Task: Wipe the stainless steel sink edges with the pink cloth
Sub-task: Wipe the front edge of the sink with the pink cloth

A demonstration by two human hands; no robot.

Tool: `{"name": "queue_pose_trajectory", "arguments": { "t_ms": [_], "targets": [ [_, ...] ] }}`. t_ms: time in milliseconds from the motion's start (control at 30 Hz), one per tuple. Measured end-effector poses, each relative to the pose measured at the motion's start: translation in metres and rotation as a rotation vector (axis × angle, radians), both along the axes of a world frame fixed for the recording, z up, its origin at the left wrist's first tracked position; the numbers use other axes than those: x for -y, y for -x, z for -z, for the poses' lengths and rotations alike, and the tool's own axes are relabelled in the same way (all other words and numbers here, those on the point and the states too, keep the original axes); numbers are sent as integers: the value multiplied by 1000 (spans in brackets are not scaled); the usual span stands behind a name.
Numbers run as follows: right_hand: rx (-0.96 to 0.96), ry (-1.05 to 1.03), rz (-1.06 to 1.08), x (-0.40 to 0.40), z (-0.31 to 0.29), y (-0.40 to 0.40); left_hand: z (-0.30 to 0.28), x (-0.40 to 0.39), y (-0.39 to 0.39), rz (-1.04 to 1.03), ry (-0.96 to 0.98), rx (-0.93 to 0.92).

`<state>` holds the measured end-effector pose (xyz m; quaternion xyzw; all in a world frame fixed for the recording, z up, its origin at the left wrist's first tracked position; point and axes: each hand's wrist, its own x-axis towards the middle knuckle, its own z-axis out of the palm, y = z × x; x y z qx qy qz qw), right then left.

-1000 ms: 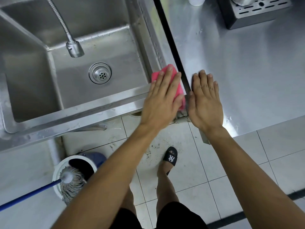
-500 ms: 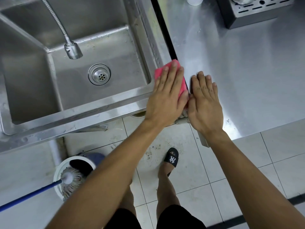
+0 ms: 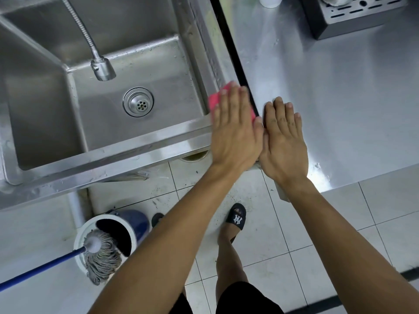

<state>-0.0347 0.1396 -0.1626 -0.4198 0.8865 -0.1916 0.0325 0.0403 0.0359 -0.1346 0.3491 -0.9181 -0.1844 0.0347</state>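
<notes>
Left hand (image 3: 234, 134) lies flat, palm down, on the near right corner of the stainless steel sink (image 3: 145, 152), fingers (image 3: 229, 103) stretched out straight and close together, pressing the pink cloth (image 3: 217, 100) onto the rim. They are not curled round the cloth; it is pinned under the palm and fingers. The cloth shows only at the left of the fingers and past their tips, with a thin strip along the thumb side; the rest is hidden beneath the hand. It sits on the right-hand edge of the sink, just left of the dark gap (image 3: 233, 53) that separates the sink from the bench (image 3: 340, 98). Right hand (image 3: 283, 143) rests flat on the bench beside that gap, fingers extended and slightly spread, holding nothing; its inner edge meets the left thumb, or very nearly. Left of the left fingers lies the basin, with the drain (image 3: 138, 102) on its floor and a flexible tap (image 3: 103, 70) hanging above it. Far beyond the right fingers, at the back of the bench, stands a dark slotted tray (image 3: 353, 14), with a white item cut off by the frame to its left. Below both hands is tiled floor; a foot in a black slipper (image 3: 236, 217) stands there. Further left of it is a white bucket (image 3: 78, 245) with a grey string mop (image 3: 99, 257) on a blue handle lying across it.
</notes>
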Motion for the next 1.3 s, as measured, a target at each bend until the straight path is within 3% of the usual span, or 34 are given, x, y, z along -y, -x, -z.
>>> {"name": "queue_pose_trajectory", "arguments": {
  "t_ms": [133, 200, 367, 467, 633, 800, 867, 1033, 1133, 1233, 1300],
  "targets": [
    [2, -9, -25, 0, 0, 0, 4, 25, -35, 300, 33, -17],
    [-2, -17, -13, -1, 0, 2, 6, 45, -73, 339, 54, 23],
    [-36, -40, -12, 0, -1, 0, 0, 67, -145, 120, 43, 202],
    [-58, -48, -8, 1, 0, -2, 2, 43, -103, -63, 18, 134],
    [-37, -45, -3, 1, 1, -1, 2, -1, -4, -162, 4, -53],
    [-12, -44, -24, 1, 0, -1, 8, 20, -32, 244, 34, -80],
    [-8, -42, -16, -1, -1, 0, 10, 39, -61, 292, 40, -51],
    [1, -71, -18, 0, -5, -1, 6, 71, -149, 178, 73, 132],
    [20, -73, -12, 0, -6, -2, 0, 84, -200, 30, 72, 140],
    [74, 14, -25, 9, -17, -13, -3, 72, -180, -225, 75, 141],
    [98, 70, -136, 26, -26, -34, -3, 55, -141, -231, 96, 130]
  ]
}}
